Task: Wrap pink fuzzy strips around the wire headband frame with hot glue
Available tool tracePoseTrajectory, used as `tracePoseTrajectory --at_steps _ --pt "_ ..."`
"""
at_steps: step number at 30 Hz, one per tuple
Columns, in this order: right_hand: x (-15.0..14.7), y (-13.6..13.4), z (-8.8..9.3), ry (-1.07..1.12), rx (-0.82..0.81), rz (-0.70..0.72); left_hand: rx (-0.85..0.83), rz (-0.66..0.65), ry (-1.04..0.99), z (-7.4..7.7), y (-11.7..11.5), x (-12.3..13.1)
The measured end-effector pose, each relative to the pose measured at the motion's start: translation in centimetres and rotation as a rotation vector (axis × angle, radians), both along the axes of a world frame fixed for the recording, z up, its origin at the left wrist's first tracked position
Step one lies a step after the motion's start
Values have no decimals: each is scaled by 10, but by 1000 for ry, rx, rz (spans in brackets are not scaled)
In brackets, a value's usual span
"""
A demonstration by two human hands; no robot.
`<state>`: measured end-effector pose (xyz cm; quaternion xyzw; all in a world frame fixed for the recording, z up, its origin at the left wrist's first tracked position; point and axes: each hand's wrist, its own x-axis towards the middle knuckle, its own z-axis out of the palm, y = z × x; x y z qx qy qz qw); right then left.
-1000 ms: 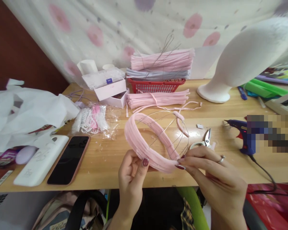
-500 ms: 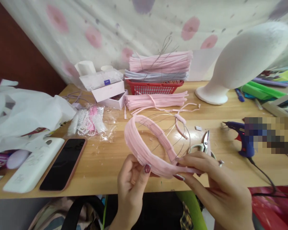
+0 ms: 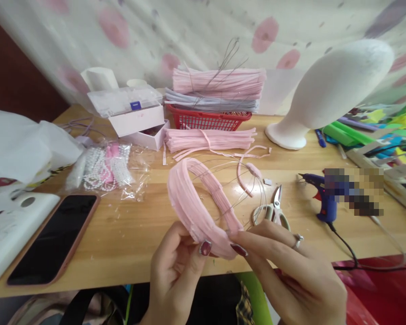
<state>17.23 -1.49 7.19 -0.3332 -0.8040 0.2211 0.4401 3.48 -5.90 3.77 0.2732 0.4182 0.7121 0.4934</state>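
Both hands hold a wide pink pipe-cleaner band (image 3: 184,194), bent into a loop above the table. My left hand (image 3: 176,271) pinches its near side between thumb and fingers. Close to the right of it, my right hand (image 3: 291,266) grips the end region of the band, with thumb and index finger on it; what lies under those fingers is hidden. Behind the band is a pink piece (image 3: 253,170) with thin wires spreading from it. Scissors (image 3: 276,203) with pale handles lie just beyond my right hand, blades pointing away.
At the back stands a red basket (image 3: 208,121) with pipe-cleaner bundles; another pink bundle (image 3: 209,140) lies before it. A white foam head (image 3: 334,90) and a blue glue gun (image 3: 326,203) with cord are to the right. Bagged beads (image 3: 104,169) and a phone (image 3: 54,239) lie left.
My right hand's fingertips have moved left along the band, closer to my left hand. The band's right end no longer sticks out past them. The camera view has shifted slightly.
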Motion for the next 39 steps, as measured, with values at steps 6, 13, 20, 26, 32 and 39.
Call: tracePoseTrajectory --at_steps 6,13,20,26,32,39 --pt "1 -4 -2 -17 -14 -18 -55 20 -6 3 1 2" --pt "-8 -9 2 -20 -28 -136 -51 27 -16 3 2 2" --pt "-11 -11 0 -25 10 -180 -54 16 11 4 1 1" --pt "-22 -19 -12 76 35 -281 -74 47 13 0 0 2" --pt "-21 -20 -15 41 56 -283 -61 56 22 0 0 3" --pt "-19 -21 -16 52 70 -274 -44 54 20 2 0 6"
